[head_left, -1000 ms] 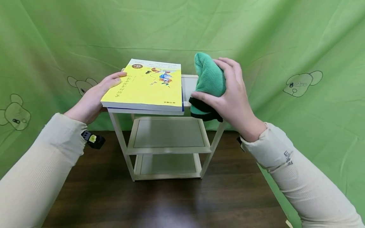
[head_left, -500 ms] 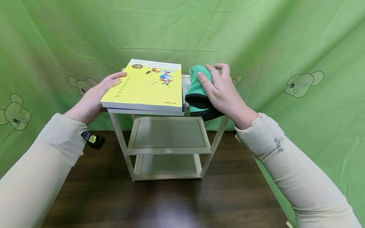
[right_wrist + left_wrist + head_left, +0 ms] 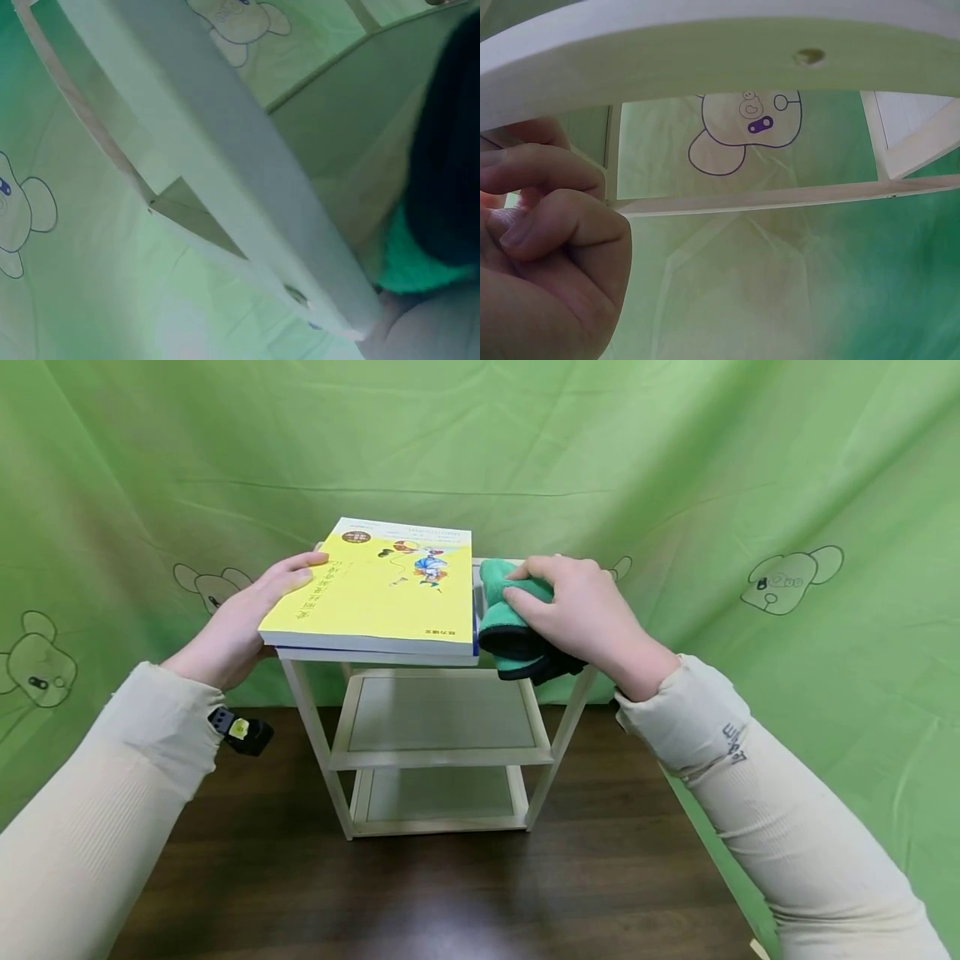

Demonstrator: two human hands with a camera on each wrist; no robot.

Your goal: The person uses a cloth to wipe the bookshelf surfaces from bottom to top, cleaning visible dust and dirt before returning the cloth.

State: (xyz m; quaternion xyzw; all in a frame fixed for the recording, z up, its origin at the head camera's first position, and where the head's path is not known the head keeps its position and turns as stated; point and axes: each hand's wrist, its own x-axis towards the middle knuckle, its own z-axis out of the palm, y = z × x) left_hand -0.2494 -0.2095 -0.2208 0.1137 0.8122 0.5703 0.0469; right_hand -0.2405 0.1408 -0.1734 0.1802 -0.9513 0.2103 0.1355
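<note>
A thick yellow book [image 3: 367, 602] with a cartoon figure on its cover lies on the top of a white shelf unit [image 3: 442, 758]. A blue edge shows beneath it. My left hand [image 3: 236, 622] holds the book's left side, fingertips over the cover's edge; in the left wrist view, curled fingers [image 3: 562, 225] appear below the shelf's top rail. Right of the book, my right hand [image 3: 588, 610] grips a folded green cloth [image 3: 495, 589] with black trim on the shelf top. Part of this cloth [image 3: 412, 262] also shows in the right wrist view.
Two lower shelves [image 3: 442, 710] sit under the top. A green curtain [image 3: 480, 435] with printed animal heads hangs behind and to both sides. The floor [image 3: 420, 893] is dark wood.
My right hand has come down and slightly left with the green cloth, which now sits lower, against the book's right side. My left hand and the book have stayed in place.
</note>
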